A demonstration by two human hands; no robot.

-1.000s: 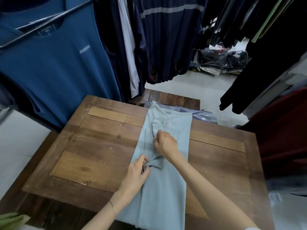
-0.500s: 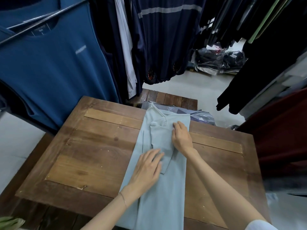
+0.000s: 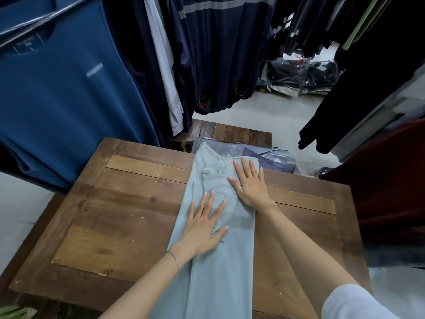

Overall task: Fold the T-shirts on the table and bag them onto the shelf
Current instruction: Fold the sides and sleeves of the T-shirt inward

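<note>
**Both palms flat on a pale T-shirt folded into a long strip**

At the near edge, a white sleeve (image 3: 351,305) on the person's right arm was cut off by the frame, as was a scrap of green fabric (image 3: 13,312) in the bottom left corner; what that scrap belonged to could not be made out. The pale blue-grey T-shirt (image 3: 216,272) lay on the wooden table (image 3: 119,215), folded lengthwise into a narrow strip that ran from the near edge, where its lower end passed out of view, to the far edge. The left hand (image 3: 202,229), a thin bracelet (image 3: 174,261) at its wrist, rested flat on the shirt with fingers straight and spread, gripping nothing. The right hand (image 3: 249,184) lay further up, likewise flat and spread, pressing the cloth near the collar and holding nothing. A folded-in sleeve lay between the two hands, partly covered by them.

Just beyond the table's far edge, clear plastic bags (image 3: 273,157) held dark folded garments, half hidden behind the shirt's collar. A slatted wooden surface (image 3: 234,132) stood behind them. To the left hung a large blue T-shirt (image 3: 64,107), its chest lettering too small to read, then a row of dark hanging garments (image 3: 213,54). On the floor further back lay more bagged clothing (image 3: 301,77), its contents unclear.
</note>
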